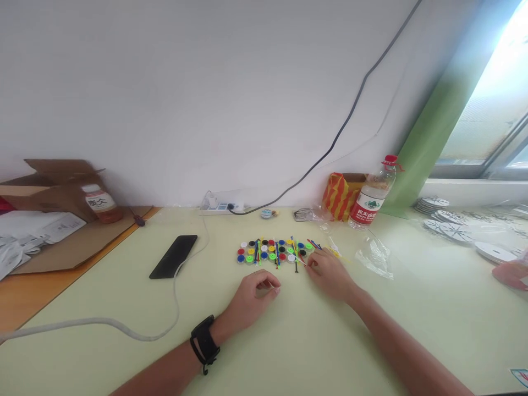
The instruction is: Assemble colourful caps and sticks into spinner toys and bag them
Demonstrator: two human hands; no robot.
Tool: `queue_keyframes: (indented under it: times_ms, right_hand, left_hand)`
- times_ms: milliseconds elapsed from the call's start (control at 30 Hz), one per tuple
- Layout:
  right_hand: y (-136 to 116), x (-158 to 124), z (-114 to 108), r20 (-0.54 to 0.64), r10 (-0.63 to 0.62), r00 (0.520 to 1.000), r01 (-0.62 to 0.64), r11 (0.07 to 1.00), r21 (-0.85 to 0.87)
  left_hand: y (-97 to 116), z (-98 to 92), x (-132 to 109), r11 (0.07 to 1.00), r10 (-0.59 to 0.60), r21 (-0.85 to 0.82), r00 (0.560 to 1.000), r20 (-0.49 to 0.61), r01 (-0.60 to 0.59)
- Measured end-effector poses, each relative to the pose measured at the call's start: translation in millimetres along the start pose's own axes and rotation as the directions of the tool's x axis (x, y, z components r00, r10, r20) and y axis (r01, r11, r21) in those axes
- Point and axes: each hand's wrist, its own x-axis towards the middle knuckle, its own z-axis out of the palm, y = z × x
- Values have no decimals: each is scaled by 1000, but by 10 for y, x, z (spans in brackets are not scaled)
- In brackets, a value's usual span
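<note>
Several small coloured round pieces (270, 251) lie in rows on the pale green table (289, 341), with thin coloured sticks (277, 254) lying across them. My left hand (252, 294) rests on the table just in front of the rows, fingers curled in; whether it holds anything is hidden. It wears a black wrist strap. My right hand (328, 272) lies at the right end of the rows, fingers pinched on a thin stick.
A black phone (174, 256) with a white cable lies to the left. A water bottle (372, 195), an orange striped bag (340, 193), a clear plastic bag (374, 256) and a power strip (220, 207) are behind. Cardboard box and juice bottle (101, 203) stand far left. White discs (454, 228) lie right.
</note>
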Motion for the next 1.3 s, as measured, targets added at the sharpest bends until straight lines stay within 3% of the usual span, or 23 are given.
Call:
queue_keyframes:
  times_ms: [333,533,667,867,1000,1067,1200,1300]
  right_hand:
    - [52,18,35,-31,104,994,-99,985,139]
    - [36,128,87,-106,286,952,-251,933,259]
    - [31,163,85,-26,231,973,-215,938,273]
    - [-29,78,62,-10,184,983,-178,962,205]
    - [-96,53,28,56,56,997,-68,967,245]
    - [-39,65,-36,18,54,998,-57,974,218]
    - [277,110,-213,-180,195,964,-183,980,81]
    - [489,123,-282,-163,257,953,-257,966,20]
  left_hand:
    - [-36,7,-7,1000,14,-18,1000,11,-14]
    - [-44,14,2,999,24,-26,1000,14,-23]
    - [-26,13,8,1000,21,-20,1000,18,-20]
    - [-10,6,2,1000,12,-26,1000,25,-11]
    - [11,-3,-4,1000,14,-16,1000,27,-14]
    - [20,-7,-6,1000,11,-9,1000,26,-11]
    - [22,-8,-9,1000,8,-10,999,37,-7]
    - [4,0,-11,1000,12,-8,999,40,-11]
